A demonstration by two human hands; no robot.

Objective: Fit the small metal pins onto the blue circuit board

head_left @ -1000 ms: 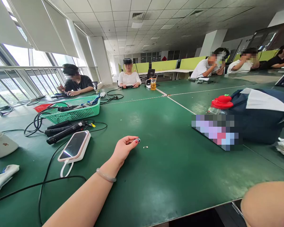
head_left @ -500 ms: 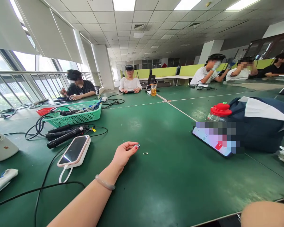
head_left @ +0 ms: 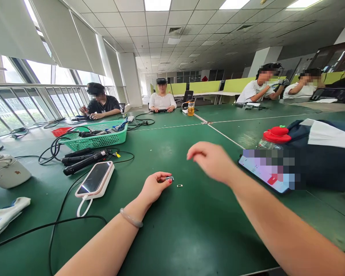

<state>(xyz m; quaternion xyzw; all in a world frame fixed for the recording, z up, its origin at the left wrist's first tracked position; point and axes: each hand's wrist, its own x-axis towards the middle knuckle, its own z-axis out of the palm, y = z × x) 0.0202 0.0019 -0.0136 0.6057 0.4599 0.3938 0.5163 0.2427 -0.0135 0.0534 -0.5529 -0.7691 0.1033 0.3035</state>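
My left hand [head_left: 154, 186] is closed low over the green table [head_left: 184, 234]. Thumb and fingers pinch a small blue-and-silver piece [head_left: 169, 178], too small to identify. Just right of it, a tiny pale rectangular piece with a dark middle [head_left: 179, 186] lies flat on the tabletop. My right hand [head_left: 209, 161] hangs above the table, to the right of and beyond the left hand, touching neither piece. Its fingers curve downward, but they are blurred and partly hidden by the back of the hand, so I cannot see whether anything is between them.
Left stand a white phone on a cable [head_left: 95, 178], black cylindrical devices [head_left: 87, 161] and a green basket [head_left: 96, 142]. Right are a phone [head_left: 264, 174], a red-lidded bottle [head_left: 276, 135] and a dark bag [head_left: 327, 165]. Several people sit around the table.
My right hand has come in from the lower right and now hovers over the table. The left hand keeps its pinch on the small piece. The view has shifted slightly.
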